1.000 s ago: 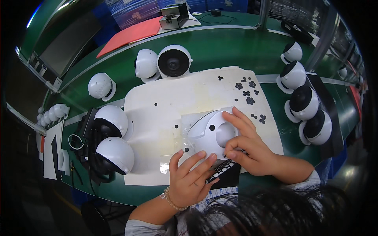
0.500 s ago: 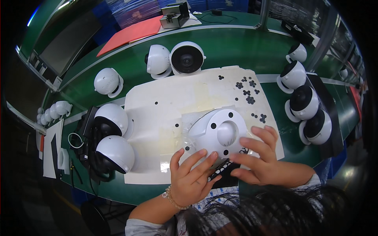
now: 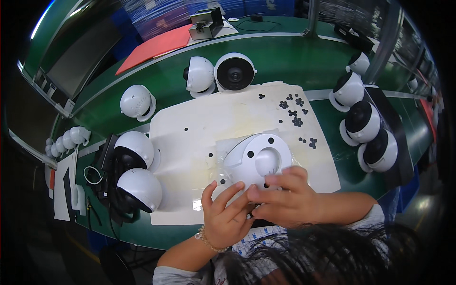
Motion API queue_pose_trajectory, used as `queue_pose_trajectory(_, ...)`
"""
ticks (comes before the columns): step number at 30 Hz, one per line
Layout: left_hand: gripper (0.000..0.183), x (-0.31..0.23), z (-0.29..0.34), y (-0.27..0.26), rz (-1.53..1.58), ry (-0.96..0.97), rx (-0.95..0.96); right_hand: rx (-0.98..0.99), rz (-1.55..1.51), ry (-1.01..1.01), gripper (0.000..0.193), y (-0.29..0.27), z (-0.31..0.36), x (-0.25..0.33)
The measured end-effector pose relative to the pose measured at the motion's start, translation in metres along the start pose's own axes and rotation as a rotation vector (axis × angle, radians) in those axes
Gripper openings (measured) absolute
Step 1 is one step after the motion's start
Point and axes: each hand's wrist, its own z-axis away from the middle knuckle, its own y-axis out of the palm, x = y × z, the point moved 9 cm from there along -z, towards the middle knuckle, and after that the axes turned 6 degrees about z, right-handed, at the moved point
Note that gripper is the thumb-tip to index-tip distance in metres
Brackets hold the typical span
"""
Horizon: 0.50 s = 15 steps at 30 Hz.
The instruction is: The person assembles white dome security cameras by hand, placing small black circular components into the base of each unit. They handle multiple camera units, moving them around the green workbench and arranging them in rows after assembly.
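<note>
A white round-bodied camera [image 3: 236,156] lies on a clear bag, its ring-shaped base facing up. Black round pads sit on the base, one [image 3: 251,154] at its left and another [image 3: 271,140] at the top; a third, low on it, is partly covered by fingers. My left hand [image 3: 225,211] is at the base's near edge, outer fingers spread, thumb side closed around a black strip with pale spots, now almost wholly hidden. Across the base's near side reaches my right hand [image 3: 292,197], fingers bent and tips together by the left fingertips; whatever they pinch is too small to make out.
A pale board [image 3: 185,175] under the camera bears loose black pads [image 3: 297,122], mostly at its far right. More white cameras stand at left [image 3: 139,189], far side [image 3: 234,71] and right [image 3: 362,121]. Black cables [image 3: 114,204] lie at the left; a metal box [image 3: 205,29] stands behind.
My right hand has moved left from the base's right side to my left fingertips, and its fingers have closed together. It now covers the spotted strip. The view has shifted slightly.
</note>
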Motion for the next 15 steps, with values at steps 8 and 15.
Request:
queue_pose_trajectory(8, 0.017, 0.001, -0.001, 0.0, 0.014, -0.008, -0.007, 0.072, -0.198, 0.522, 0.006, -0.011, 0.03, -0.071)
queue_pose_trajectory(15, 0.016, 0.001, 0.0, 0.001, 0.012, -0.012, -0.009, 0.154, -0.407, 0.685, 0.008, 0.006, 0.045, -0.089)
